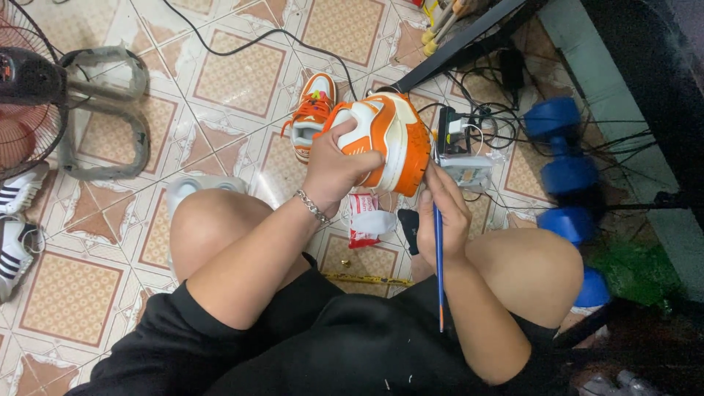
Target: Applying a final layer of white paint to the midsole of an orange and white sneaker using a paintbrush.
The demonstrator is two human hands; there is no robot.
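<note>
While the left hand (334, 165) grips the orange-and-white sneaker (381, 139) above the tiled floor (235, 73), the right hand (444, 213), closed on a blue brush (438, 257), touches its sole edge: painting step, apparently, calling for steady strokes.

Leather-like shoe, thin blue brush, metal chain, tiled floor

The shoe (381, 139) in the left hand (334, 172) looks like smooth leather or imitation leather, orange and white, with a soft sheen, and its orange sole seems matt rubber. The brush (438, 257) in the right hand (444, 213) has a thin, glossy blue handle; I cannot tell if it is wood or plastic. The bracelet (312, 206) is shiny metal chain. The shorts (330, 345) are matt black cloth. The floor (235, 73) is glazed ceramic tile, smooth and a little reflective. The dumbbell (565, 169) has a matt blue coating, plastic or rubber.
</note>
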